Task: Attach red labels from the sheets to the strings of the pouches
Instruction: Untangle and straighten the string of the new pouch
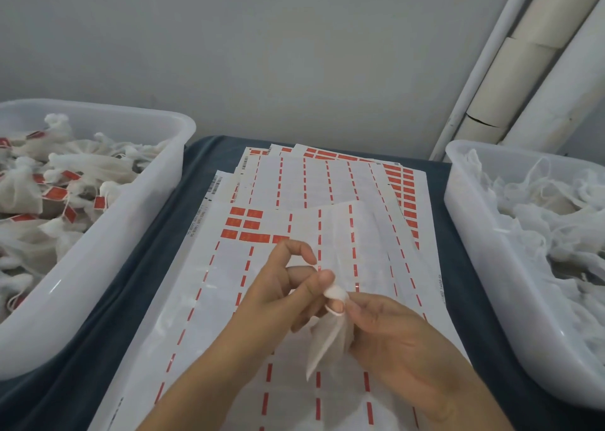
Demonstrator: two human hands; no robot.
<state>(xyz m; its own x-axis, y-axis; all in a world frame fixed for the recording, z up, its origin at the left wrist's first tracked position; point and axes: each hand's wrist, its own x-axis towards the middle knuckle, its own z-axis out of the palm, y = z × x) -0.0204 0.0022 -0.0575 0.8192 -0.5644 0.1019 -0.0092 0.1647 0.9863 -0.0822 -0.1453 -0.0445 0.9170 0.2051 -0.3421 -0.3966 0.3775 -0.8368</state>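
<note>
A small white mesh pouch hangs between both hands above the label sheets. My left hand pinches the pouch's gathered top between thumb and fingers. My right hand grips the pouch's side and body from the right. A few red labels are left at the upper left of the top sheet; most of that sheet is peeled, with only thin red strips. I cannot make out the pouch's string.
A white tub on the left holds pouches with red labels on their strings. Another white tub on the right holds unlabelled white pouches. More label sheets fan out behind, on a dark blue cloth. Pipes run up the wall at right.
</note>
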